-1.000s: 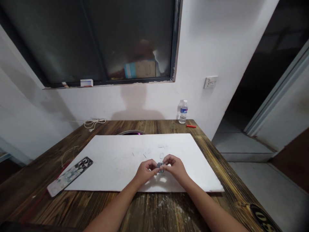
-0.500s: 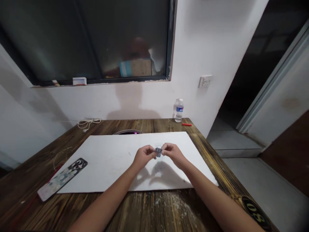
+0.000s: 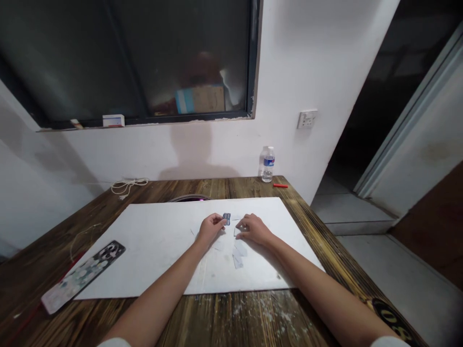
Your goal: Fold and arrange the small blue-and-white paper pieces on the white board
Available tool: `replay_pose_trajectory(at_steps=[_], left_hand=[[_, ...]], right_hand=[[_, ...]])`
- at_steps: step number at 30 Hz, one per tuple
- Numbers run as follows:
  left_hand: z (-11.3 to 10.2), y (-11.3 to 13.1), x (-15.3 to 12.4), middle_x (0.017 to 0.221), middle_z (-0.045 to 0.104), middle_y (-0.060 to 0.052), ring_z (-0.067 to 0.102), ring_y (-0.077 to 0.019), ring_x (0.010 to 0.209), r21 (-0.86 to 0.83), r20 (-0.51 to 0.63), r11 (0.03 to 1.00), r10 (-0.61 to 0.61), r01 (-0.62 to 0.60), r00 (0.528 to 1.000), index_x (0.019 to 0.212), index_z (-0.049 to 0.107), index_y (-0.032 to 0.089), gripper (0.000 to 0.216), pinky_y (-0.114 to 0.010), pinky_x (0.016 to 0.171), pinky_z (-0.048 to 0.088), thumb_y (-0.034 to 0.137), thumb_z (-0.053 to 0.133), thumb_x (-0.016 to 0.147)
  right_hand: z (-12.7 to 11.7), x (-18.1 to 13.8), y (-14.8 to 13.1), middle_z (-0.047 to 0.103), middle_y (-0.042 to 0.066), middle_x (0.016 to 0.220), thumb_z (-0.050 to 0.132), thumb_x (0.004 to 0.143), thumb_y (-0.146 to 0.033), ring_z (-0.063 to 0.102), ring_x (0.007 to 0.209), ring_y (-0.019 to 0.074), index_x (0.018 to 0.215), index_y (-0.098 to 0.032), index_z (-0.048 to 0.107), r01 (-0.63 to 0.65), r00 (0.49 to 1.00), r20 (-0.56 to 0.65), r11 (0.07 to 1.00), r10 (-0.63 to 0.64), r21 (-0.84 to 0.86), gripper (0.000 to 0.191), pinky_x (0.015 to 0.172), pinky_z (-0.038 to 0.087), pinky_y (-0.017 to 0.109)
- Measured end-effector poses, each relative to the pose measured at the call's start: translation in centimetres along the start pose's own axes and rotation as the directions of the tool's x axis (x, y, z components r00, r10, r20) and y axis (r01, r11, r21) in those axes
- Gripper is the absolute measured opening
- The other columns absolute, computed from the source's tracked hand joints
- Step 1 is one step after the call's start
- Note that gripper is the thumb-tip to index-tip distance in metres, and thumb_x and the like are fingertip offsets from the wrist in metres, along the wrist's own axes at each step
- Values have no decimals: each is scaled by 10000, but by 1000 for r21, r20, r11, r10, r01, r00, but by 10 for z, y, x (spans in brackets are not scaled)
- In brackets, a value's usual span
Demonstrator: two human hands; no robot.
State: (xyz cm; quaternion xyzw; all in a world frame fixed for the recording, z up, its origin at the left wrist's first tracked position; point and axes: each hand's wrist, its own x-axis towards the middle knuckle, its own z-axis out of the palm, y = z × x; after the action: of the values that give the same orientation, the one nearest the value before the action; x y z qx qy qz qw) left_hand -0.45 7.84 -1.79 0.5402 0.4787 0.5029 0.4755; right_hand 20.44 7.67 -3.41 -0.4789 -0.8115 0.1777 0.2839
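Observation:
My left hand (image 3: 211, 228) pinches a small flat dark blue-grey piece (image 3: 226, 219) with a lighter pattern, held up above the white board (image 3: 159, 241). Just to the right, my right hand (image 3: 253, 228) has its thumb and fingertips at the edges of a small thin clear piece (image 3: 235, 232). Several similar thin, pale see-through pieces (image 3: 238, 250) lie on the board below my hands, some overlapping. What exactly they are made of I cannot make out.
A phone in a patterned case (image 3: 85, 277) lies across the board's left edge. Behind are a coiled white cable (image 3: 128, 184), a dark round object (image 3: 190, 198), a water bottle (image 3: 268, 165) and a red pen-like stick (image 3: 280, 185). The wooden table (image 3: 202, 318) has pale specks in front.
My hands have moved apart. The blue-grey piece has shifted left and up in my left hand; my right hand has let go of it and is at a thin clear piece.

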Motion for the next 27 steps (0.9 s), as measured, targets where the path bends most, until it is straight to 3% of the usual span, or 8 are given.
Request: replay_pose_trajectory(at_steps=[7, 10, 14, 16, 18, 20, 24, 27], left_hand=[[0, -3, 4, 611, 622, 13, 566, -100, 531, -10, 13, 1000, -11, 12, 1000, 692, 611, 159, 314, -209, 532, 435, 400, 788, 601], [1, -2, 3, 633, 631, 6, 569, -103, 549, 7, 28, 1000, -11, 10, 1000, 701, 617, 158, 294, -214, 549, 444, 391, 779, 621], [1, -3, 1, 673, 644, -1, 579, -106, 576, 35, 43, 999, -14, 13, 999, 725, 626, 158, 273, -219, 574, 454, 383, 761, 649], [1, -3, 0, 686, 646, -2, 584, -110, 588, 37, 48, 999, -20, 19, 999, 744, 631, 159, 274, -223, 588, 463, 383, 760, 651], [2, -3, 0, 697, 649, -5, 590, -117, 614, 37, 52, 999, -19, 17, 998, 748, 633, 160, 281, -228, 605, 473, 384, 766, 641], [3, -4, 0, 697, 648, -6, 590, -125, 635, 41, 56, 999, -13, 10, 998, 744, 633, 162, 289, -230, 610, 478, 386, 775, 630], [4, -6, -1, 704, 655, -12, 594, -137, 657, 48, 80, 999, -9, 6, 997, 748, 640, 162, 278, -236, 615, 482, 380, 774, 641], [3, -6, -1, 741, 685, -36, 614, -150, 687, 53, 104, 999, -13, 8, 994, 750, 654, 159, 259, -239, 625, 476, 372, 770, 658]], right_hand=[[1, 2, -1, 652, 17, 846, 830, 675, -303, 534, 844, 185, 842, -219, 712, 54, 998, -36, 995, -51, 86, 221, 767, 385, 297], [4, 2, 0, 642, -4, 793, 775, 703, -230, 541, 746, 151, 883, -213, 695, 38, 997, -73, 977, -23, 212, 197, 705, 406, 275], [9, 2, -1, 634, -40, 737, 770, 689, -240, 541, 639, 122, 996, -220, 665, 28, 983, -173, 900, 53, 435, 325, 641, 428, 260], [10, 3, -3, 629, -35, 709, 779, 686, -262, 548, 634, 126, 931, -211, 675, 61, 964, -255, 869, 76, 491, 271, 628, 434, 262], [11, 2, -5, 620, -13, 705, 755, 724, -279, 547, 641, 130, 788, -201, 686, 132, 941, -335, 862, 47, 490, 122, 610, 433, 261], [11, 1, -8, 601, 10, 729, 716, 774, -291, 539, 655, 132, 718, -204, 704, 212, 913, -407, 875, -20, 434, 105, 599, 431, 261], [11, -3, -10, 595, 27, 742, 630, 859, -302, 549, 647, 137, 833, -237, 758, 272, 900, -418, 905, -119, 328, 145, 595, 454, 270], [11, -4, -9, 651, 52, 845, 555, 907, -282, 613, 752, 165, 953, -256, 749, 304, 890, -420, 917, -177, 258, 201, 678, 510, 301]])
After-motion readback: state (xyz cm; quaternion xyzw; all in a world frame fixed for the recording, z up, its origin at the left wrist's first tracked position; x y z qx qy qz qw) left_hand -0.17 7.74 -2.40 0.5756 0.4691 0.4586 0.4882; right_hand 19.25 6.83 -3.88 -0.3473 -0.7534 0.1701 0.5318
